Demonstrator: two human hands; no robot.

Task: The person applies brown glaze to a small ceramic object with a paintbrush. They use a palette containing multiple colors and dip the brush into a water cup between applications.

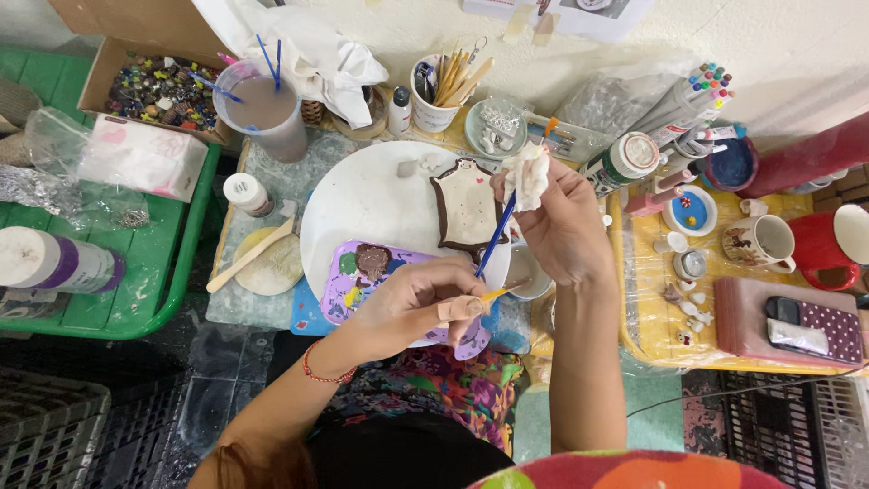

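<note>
Both your forearms are bare, with no sleeves showing. A thin red cord bracelet circles your left wrist. A tan adhesive bandage wraps one fingertip of your left hand. Your lap shows a bright multicoloured floral garment.

Bare white board beside clay plaque

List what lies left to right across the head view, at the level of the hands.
White bottle with purple band → wooden spatula → purple paint palette → left hand → blue brush → right hand holding a white tissue → white mug → red mug.
</note>
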